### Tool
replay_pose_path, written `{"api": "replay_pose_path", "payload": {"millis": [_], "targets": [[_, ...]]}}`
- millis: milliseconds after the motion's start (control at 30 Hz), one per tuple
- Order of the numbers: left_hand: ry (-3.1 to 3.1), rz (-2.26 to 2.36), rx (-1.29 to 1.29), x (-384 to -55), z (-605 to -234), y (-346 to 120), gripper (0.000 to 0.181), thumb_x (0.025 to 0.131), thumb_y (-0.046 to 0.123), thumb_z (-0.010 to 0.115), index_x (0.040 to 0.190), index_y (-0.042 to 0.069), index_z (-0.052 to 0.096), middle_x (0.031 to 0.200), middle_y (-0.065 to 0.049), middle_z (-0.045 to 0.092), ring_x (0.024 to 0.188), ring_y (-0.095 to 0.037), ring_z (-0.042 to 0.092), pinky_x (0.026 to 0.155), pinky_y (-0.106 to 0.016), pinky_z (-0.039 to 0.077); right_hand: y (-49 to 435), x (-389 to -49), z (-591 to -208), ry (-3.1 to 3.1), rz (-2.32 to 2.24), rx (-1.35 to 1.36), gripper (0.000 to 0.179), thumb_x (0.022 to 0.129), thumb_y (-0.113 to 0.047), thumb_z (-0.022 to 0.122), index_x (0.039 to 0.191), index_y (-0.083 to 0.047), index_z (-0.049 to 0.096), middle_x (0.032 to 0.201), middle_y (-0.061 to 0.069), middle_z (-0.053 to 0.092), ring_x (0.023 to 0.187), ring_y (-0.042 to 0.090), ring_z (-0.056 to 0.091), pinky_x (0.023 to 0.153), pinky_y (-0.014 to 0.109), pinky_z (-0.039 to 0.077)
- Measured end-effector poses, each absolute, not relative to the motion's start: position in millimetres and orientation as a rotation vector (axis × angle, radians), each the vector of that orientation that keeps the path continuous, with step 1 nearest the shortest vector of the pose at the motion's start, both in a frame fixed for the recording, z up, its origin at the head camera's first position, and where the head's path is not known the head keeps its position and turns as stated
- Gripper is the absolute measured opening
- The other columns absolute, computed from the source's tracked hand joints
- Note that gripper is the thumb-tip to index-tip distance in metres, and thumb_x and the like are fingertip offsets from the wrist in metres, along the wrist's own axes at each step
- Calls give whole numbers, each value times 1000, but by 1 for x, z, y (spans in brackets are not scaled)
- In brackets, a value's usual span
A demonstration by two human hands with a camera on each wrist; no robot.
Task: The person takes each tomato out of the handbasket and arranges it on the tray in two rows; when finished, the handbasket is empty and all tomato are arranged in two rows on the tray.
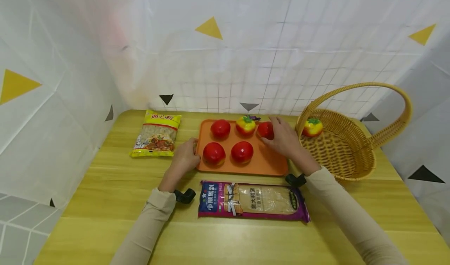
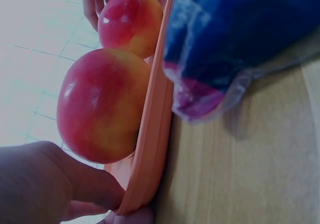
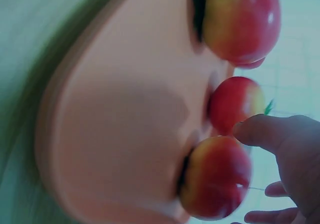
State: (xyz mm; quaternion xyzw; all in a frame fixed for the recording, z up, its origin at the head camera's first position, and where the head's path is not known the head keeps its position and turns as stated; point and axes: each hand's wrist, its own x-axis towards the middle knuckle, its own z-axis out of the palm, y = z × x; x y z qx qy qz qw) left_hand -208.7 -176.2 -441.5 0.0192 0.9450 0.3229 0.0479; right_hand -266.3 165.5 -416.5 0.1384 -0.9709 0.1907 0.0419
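Note:
My left hand (image 1: 184, 156) grips the left end of the orange tray (image 1: 261, 166), its thumb over the rim in the left wrist view. Several glossy red-and-yellow toy fruits sit on the tray in two rows. Over the back right part of the tray, my right hand (image 1: 286, 140) reaches to a red toy fruit (image 1: 264, 130). In the right wrist view, that fruit (image 3: 216, 179) lies just beside the spread thumb and fingers. One tray fruit (image 1: 245, 126) turns its yellow side and green leaves up.
A wicker basket (image 1: 351, 175) with a tall handle stands right of the tray, holding one toy fruit (image 1: 312, 127). A long pasta packet (image 1: 253, 201) lies in front of the tray. Behind my left hand is a yellow macaroni bag (image 1: 157, 134). A patterned white sheet hangs behind the table.

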Motion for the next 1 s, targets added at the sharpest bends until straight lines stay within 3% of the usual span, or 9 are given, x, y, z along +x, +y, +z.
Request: {"api": "replay_pose_path", "payload": {"millis": [533,633,867,1000], "targets": [[2861,995,32,-208,-442,-176,60,85,7,65,143,2,49,104,-13,60,87,-29,54,70,-37,45,184,-201,-381,-2723,603,692,61,84,-22,80,134,2,56,131,20,58,114,40,58,91,55,48],[2866,995,31,-208,-440,-176,60,85,6,64,143,2,49,100,-13,60,85,-28,54,69,-36,44,191,-189,-375,-2663,678,715,55,84,-18,80,131,1,59,128,19,60,111,37,59,88,54,49],[2853,998,22,-209,-438,-175,60,86,6,64,143,2,48,94,-11,57,79,-27,54,62,-34,43,214,-167,-366,-2569,701,720,41,84,-11,79,122,-2,66,116,14,68,87,30,69,71,48,56],[2854,991,30,-209,-439,-175,60,86,6,63,143,2,48,92,-11,56,78,-26,53,62,-34,41,226,-157,-364,-2567,711,715,40,84,-8,78,122,-4,67,114,12,70,86,29,71,71,45,57]]}}
